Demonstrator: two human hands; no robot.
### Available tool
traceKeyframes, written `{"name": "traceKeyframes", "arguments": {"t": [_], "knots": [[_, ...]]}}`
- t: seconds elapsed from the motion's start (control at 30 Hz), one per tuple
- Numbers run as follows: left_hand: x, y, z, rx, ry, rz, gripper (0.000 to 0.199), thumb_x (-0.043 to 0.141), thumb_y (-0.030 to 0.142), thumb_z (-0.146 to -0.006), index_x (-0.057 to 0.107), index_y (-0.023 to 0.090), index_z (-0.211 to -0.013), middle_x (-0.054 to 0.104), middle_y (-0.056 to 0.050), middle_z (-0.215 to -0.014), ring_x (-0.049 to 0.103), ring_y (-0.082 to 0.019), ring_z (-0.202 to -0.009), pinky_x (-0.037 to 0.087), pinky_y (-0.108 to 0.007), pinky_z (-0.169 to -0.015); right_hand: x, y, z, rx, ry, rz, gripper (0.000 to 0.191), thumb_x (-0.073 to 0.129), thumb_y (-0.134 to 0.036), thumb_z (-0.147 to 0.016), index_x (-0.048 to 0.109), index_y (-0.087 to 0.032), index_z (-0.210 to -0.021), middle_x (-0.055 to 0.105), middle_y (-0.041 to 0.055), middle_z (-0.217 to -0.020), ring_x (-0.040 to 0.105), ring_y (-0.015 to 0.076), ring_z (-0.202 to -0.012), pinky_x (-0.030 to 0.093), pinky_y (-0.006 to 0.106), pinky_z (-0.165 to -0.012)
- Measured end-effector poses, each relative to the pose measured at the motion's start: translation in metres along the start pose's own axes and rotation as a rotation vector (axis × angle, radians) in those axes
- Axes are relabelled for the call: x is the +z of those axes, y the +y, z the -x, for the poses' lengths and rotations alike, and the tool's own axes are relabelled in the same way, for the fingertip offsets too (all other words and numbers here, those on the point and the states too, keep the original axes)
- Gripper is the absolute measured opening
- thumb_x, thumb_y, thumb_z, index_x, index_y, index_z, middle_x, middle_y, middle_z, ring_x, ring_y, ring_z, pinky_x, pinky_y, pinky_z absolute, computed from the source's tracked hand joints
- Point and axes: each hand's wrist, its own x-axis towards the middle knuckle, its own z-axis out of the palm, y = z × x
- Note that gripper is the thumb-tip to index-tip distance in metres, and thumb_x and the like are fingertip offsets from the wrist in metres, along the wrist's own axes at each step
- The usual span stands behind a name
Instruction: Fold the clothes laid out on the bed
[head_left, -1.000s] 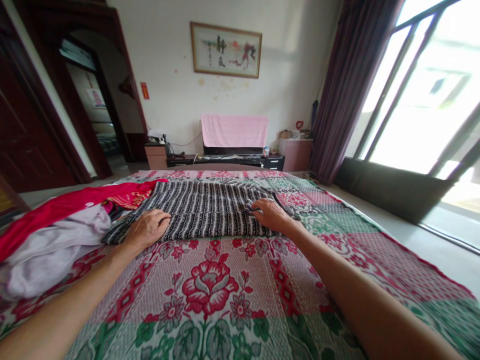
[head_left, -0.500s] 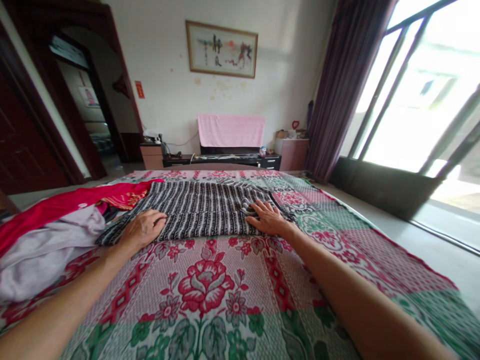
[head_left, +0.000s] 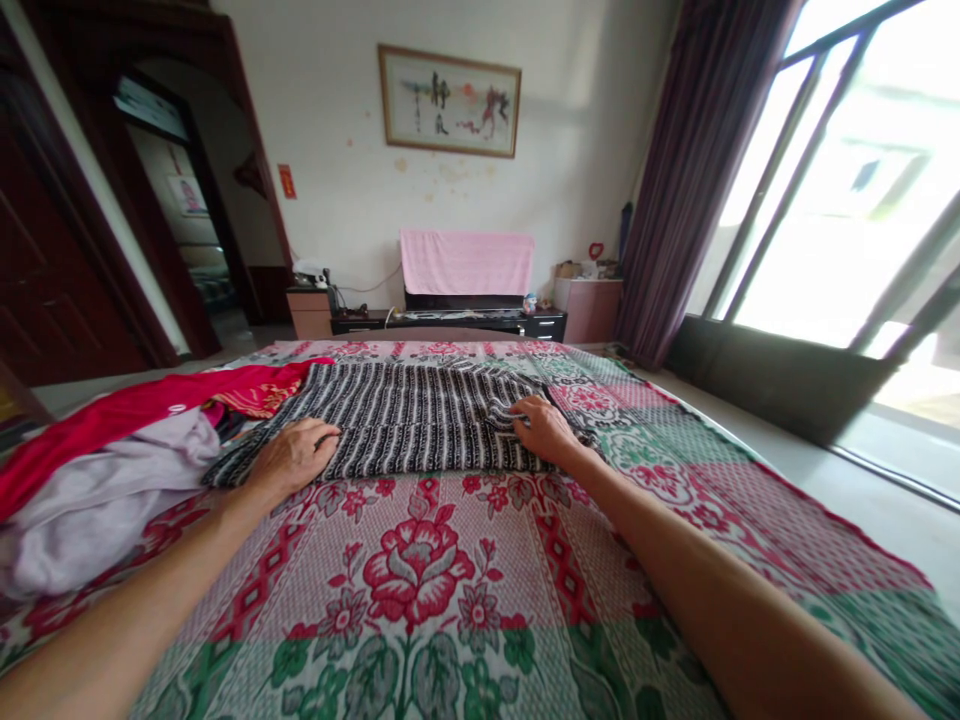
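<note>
A black-and-white striped knit garment (head_left: 405, 420) lies spread across the bed, with a bunched fold near its right end. My left hand (head_left: 296, 455) rests on the garment's lower left part, its fingers curled together against the fabric. At the right end, my right hand (head_left: 544, 430) has its fingers bent around the bunched fold, gripping it; the fingertips are partly hidden. Left of the striped garment, a red garment (head_left: 150, 405) and a pale grey-lilac cloth (head_left: 105, 500) lie in a loose heap, near my left forearm.
A floral red, green and white bedspread (head_left: 420, 570) covers the bed under everything. Beyond it stands a low black cabinet (head_left: 450, 322) below a pink towel (head_left: 466, 262). A purple curtain (head_left: 690, 180) and large window are on the right; a doorway opens at the left.
My right hand went from lying flat with spread fingers to curling around the fold. My left hand stays on the garment. The whole view shifted slightly.
</note>
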Motion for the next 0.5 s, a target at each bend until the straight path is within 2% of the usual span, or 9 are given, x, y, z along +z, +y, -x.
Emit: {"name": "traceKeyframes", "arguments": {"t": [0.07, 0.17, 0.3, 0.5], "knots": [[-0.001, 0.001, 0.0, -0.01, 0.003, 0.011, 0.039, 0.038, 0.037, -0.082, 0.072, 0.02, -0.091, 0.071, -0.008, -0.101, 0.063, -0.024, -0.093, 0.046, -0.035, -0.092, 0.001, -0.006, 0.0, -0.112, -0.038, -0.043, 0.034, 0.041, -0.021, -0.088, 0.065, -0.017, -0.112, 0.065, 0.0085, -0.113, 0.058, 0.0185, -0.105, 0.041, 0.029, -0.095], [-0.001, 0.002, 0.0, -0.02, 0.015, 0.015, 0.038, 0.038, 0.037, -0.081, 0.072, 0.021, -0.089, 0.071, -0.008, -0.101, 0.064, -0.023, -0.093, 0.046, -0.035, -0.092, 0.003, -0.012, 0.001, -0.231, -0.156, -0.058, 0.038, 0.037, -0.026, -0.092, 0.06, -0.019, -0.122, 0.061, 0.008, -0.124, 0.053, 0.0199, -0.114, 0.038, 0.034, -0.098], [0.001, 0.0, 0.0, -0.002, 0.015, 0.004, 0.039, 0.038, 0.037, -0.082, 0.072, 0.02, -0.091, 0.071, -0.008, -0.102, 0.064, -0.024, -0.094, 0.046, -0.036, -0.092, 0.004, -0.014, 0.004, -0.204, -0.283, 0.009, 0.046, 0.031, -0.036, -0.095, 0.049, -0.023, -0.135, 0.044, 0.0077, -0.144, 0.04, 0.0252, -0.128, 0.033, 0.046, -0.102], [0.003, -0.004, -0.001, 0.012, -0.003, -0.008, 0.041, 0.036, 0.038, -0.082, 0.071, 0.02, -0.093, 0.07, -0.009, -0.103, 0.063, -0.024, -0.095, 0.045, -0.036, -0.093, 0.002, -0.017, 0.006, -0.139, -0.351, 0.055, 0.05, 0.029, -0.042, -0.095, 0.039, -0.028, -0.142, 0.031, 0.0035, -0.153, 0.029, 0.0308, -0.134, 0.027, 0.055, -0.103]]}}
